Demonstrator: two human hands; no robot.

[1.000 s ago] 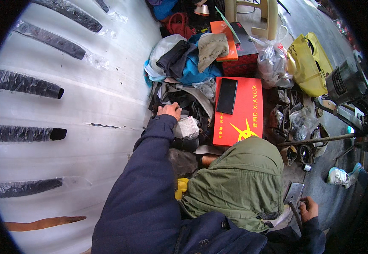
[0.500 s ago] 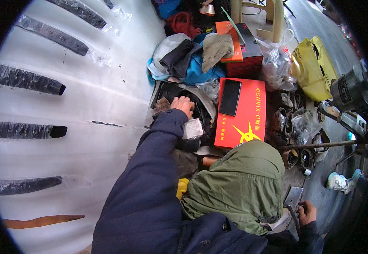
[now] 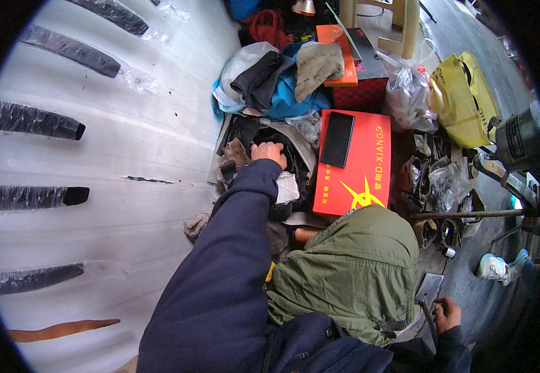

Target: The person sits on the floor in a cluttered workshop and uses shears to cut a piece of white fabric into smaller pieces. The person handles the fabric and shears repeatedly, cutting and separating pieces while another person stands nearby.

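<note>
Left of the red box (image 3: 369,143), my left hand (image 3: 270,153) reached into the dark pile (image 3: 245,129), fingertips hidden, so I couldn't tell whether its grip held anything; nothing showed lifted clear. Near right, my right hand (image 3: 448,314) lay by the metal plate (image 3: 429,286), grip unclear.

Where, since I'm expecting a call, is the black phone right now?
In the head view, the black phone lies on the upper left part of the red box, to the right of the left hand.
</note>
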